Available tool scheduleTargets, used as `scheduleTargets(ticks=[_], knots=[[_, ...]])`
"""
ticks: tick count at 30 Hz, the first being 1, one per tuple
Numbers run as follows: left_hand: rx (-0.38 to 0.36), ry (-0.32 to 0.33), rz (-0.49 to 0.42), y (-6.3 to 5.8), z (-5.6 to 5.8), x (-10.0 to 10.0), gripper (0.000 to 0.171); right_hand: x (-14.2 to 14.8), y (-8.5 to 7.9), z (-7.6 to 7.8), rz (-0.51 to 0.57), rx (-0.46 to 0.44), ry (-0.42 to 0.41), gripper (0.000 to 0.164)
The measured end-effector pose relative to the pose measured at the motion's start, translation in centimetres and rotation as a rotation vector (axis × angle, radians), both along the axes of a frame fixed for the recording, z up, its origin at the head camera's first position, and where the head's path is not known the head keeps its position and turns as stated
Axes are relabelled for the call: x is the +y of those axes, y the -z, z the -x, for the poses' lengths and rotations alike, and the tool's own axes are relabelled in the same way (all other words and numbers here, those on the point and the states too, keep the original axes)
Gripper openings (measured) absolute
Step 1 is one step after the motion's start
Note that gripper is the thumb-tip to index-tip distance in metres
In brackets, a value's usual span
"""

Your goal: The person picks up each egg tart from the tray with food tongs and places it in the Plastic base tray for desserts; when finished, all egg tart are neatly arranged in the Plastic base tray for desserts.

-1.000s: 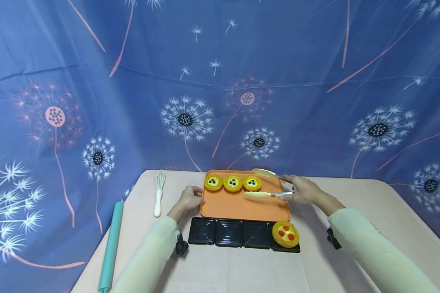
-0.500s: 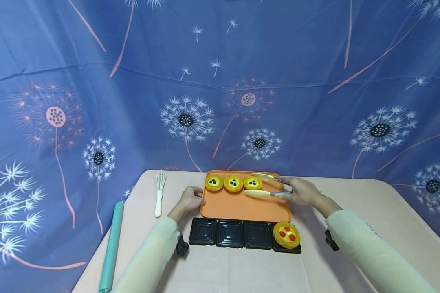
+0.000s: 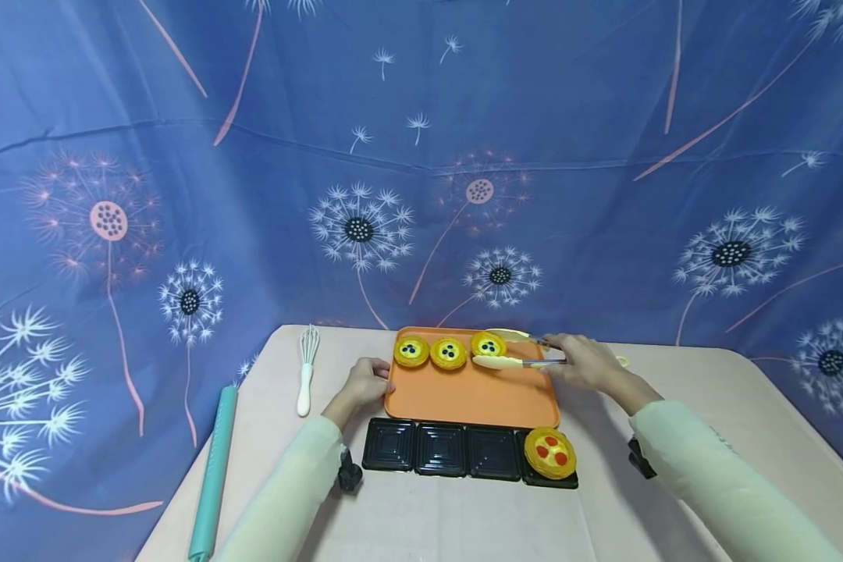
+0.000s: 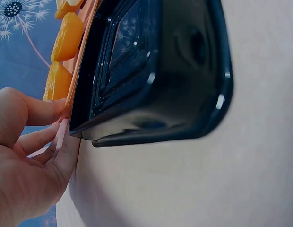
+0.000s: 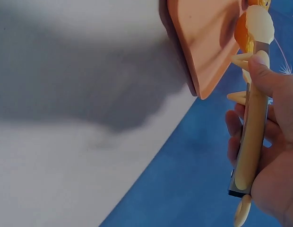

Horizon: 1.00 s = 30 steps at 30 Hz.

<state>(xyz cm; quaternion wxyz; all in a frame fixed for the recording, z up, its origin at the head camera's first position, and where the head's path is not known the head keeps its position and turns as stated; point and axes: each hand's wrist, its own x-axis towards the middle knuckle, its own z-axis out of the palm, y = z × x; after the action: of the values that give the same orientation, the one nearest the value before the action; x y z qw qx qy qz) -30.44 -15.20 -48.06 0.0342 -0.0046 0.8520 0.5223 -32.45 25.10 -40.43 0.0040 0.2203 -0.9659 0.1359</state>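
Observation:
My left hand [image 3: 365, 382] pinches the left edge of an orange tray [image 3: 464, 398], thumb above and fingers below, as the left wrist view shows. Three egg tarts with dark berry dots lie along its back: the left tart [image 3: 410, 351], the middle tart [image 3: 448, 354] and the right tart [image 3: 489, 344]. My right hand [image 3: 586, 363] grips cream-tipped tongs [image 5: 253, 137]; their two arms straddle the right tart, close at its sides. A gap shows between that tart and the middle one.
In front of the tray stands a row of black square trays [image 3: 439, 449]; the rightmost bears a tart with red dots [image 3: 550, 453]. A white whisk [image 3: 305, 375] and a teal rolling pin [image 3: 214, 472] lie on the left. A patterned blue cloth [image 3: 421, 195] hangs behind.
My right hand has drawn the tongs' arms closer about the right tart. That tart has shifted slightly back and right, away from the middle one. My left hand has stayed at the tray.

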Motion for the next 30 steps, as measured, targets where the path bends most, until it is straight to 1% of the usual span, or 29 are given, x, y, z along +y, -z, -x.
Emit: scheduleTargets(ticks=[6, 11, 15, 20, 25, 30], knots=[[-0.007, -0.003, -0.002, 0.0, 0.1, 0.2, 0.038, 0.6, -1.1, -0.6, -0.016, 0.002, -0.020, 0.069], [-0.008, -0.011, 0.007, 0.0, 0.0, 0.2, 0.038, 1.1, -2.3, -1.8, -0.016, 0.047, -0.055, 0.068], [0.006, -0.020, 0.025, -0.2, -0.1, 0.3, 0.037, 1.5, -3.4, -3.2, -0.013, 0.092, -0.099, 0.067], [0.005, -0.013, 0.010, -0.1, -0.2, 0.5, 0.036, 1.8, -4.4, -5.3, -0.016, 0.136, -0.159, 0.064], [0.004, -0.022, 0.022, -0.1, -0.2, 0.4, 0.037, 1.7, -4.8, -7.4, -0.028, 0.181, -0.222, 0.062], [-0.005, -0.025, 0.030, -0.4, -0.4, 0.3, 0.037, 1.4, -5.1, -9.2, -0.029, 0.179, -0.255, 0.061]])
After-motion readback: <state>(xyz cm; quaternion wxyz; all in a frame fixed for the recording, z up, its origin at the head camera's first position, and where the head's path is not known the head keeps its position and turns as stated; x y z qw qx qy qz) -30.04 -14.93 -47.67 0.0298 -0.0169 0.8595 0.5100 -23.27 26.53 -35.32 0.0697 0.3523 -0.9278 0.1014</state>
